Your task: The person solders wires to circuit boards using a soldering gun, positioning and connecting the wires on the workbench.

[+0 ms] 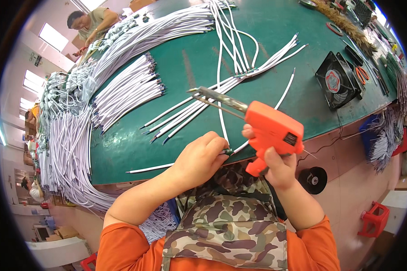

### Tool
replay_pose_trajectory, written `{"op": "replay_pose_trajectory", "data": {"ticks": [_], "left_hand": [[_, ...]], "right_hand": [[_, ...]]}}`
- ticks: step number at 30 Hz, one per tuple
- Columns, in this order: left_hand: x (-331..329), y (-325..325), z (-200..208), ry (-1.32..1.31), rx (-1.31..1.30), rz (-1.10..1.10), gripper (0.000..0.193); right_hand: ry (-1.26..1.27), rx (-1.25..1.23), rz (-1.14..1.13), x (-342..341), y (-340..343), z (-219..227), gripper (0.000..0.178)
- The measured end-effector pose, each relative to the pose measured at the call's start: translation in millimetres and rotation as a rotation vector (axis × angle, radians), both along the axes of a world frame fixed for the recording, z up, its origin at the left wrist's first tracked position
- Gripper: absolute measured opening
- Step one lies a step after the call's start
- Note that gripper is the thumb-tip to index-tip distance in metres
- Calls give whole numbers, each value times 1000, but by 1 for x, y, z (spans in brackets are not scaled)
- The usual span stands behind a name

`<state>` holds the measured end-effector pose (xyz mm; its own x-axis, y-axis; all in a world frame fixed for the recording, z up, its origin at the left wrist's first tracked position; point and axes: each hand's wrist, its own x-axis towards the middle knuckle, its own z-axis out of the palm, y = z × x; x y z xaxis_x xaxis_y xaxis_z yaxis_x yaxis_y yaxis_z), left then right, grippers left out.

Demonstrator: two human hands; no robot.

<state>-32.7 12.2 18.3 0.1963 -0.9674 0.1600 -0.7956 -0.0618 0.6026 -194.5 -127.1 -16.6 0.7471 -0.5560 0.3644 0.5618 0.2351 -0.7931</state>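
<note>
My right hand (281,168) grips an orange soldering gun (274,128) by its handle, its metal tip pointing up and left over the table. At the near edge of the green table, my left hand (200,159) is closed in a pinch on a small green circuit board (229,151), partly hidden by the fingers. White cables run from around the board: a long upright cable (221,119) goes away from me, and a short cable (150,168) lies to the left. Beyond the gun tip, several white cables (185,110) lie crossed, with small boards at their joint.
A sorted bundle of short white cables (126,92) lies left of centre, beside a large heap of cables (68,144). On the right stand a black fan (333,81) and orange-handled scissors (361,75). Another person (91,25) works at the far left. A black reel (313,179) sits below the edge.
</note>
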Motion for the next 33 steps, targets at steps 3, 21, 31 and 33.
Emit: {"op": "replay_pose_trajectory", "data": {"ticks": [3,21,31,33], "left_hand": [[4,1,4,71,85,67,22],[0,7,8,1536,217,544,9],[-10,16,-4,352,29,363,11],[-6,20,-4,161,-21,256,12]], "right_hand": [[29,-29,16,12,2,-4,47],[75,-84,34,16,13,-5,43],[72,-85,35,14,8,-6,47],[75,-83,39,13,7,-7,46]]}}
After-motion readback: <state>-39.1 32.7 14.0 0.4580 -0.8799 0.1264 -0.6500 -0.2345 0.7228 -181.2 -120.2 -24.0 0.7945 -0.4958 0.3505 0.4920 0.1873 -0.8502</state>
